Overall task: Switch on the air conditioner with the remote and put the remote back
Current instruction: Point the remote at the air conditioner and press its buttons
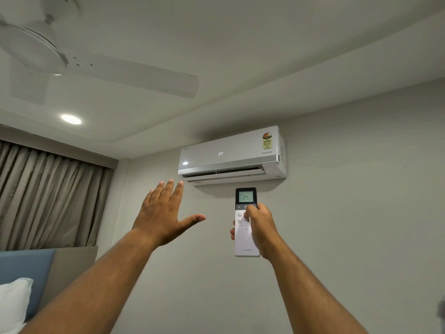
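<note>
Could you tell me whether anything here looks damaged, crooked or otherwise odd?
Nothing stands out. The white wall-mounted air conditioner hangs level, showing 24 like the white handheld remote in the right hand; the left hand is raised, open and empty.

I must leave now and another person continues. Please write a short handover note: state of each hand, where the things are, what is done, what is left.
Left hand: open, empty, raised with fingers spread below the air conditioner.
Right hand: gripping the remote, pointed up at the unit, thumb on the buttons under its screen.
Done: the unit's panel shows 24, the remote screen shows 24 and the louver looks partly open, so it appears switched on.
Left: put the remote back; its usual place is not in view.
</note>
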{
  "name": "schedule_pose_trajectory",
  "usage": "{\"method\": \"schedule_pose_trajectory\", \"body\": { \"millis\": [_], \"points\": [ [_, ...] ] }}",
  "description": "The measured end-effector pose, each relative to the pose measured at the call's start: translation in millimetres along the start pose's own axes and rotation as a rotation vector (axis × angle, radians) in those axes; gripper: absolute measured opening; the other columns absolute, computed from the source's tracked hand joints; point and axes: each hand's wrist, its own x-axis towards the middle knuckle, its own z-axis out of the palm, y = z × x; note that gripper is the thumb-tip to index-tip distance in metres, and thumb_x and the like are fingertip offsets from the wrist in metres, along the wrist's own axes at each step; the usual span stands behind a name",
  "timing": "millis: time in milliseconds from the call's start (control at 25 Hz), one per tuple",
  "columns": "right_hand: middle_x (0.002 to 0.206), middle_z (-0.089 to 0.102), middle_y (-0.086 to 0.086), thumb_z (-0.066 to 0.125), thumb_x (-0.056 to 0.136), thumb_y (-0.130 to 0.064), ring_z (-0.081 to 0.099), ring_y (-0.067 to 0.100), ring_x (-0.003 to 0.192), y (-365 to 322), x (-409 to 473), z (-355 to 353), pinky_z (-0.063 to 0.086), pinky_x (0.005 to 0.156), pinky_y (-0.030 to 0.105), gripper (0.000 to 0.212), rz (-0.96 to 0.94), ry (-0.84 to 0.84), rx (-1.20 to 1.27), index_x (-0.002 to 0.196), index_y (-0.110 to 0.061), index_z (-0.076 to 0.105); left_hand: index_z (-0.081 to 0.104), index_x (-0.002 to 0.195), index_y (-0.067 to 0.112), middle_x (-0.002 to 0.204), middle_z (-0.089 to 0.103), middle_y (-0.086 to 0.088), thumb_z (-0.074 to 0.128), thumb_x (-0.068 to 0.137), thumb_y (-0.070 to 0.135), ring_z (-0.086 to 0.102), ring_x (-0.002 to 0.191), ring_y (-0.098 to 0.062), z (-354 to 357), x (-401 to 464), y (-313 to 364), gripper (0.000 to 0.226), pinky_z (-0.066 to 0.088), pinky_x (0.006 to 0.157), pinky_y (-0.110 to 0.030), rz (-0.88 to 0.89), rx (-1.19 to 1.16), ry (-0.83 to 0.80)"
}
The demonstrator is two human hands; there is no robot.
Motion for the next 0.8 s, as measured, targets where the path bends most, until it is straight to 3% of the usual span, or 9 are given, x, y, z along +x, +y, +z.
{"method": "schedule_pose_trajectory", "body": {
  "millis": [800],
  "points": [
    [0.09,0.063,0.024,0.046,0.087,-0.011,0.067,0.034,0.057,-3.4,-1.9,-1.3,0.059,0.055,0.04,0.019,-0.001,-0.007,-0.018,0.105,-0.013,0.051,-0.001,0.152,0.018,0.163,0.004,-0.01,0.003,0.061,0.094,-0.001,0.149,-0.028,-1.3,1.1,0.6,0.119,0.005,0.119,-0.045,-0.001,0.013,0.013]
  ]
}}
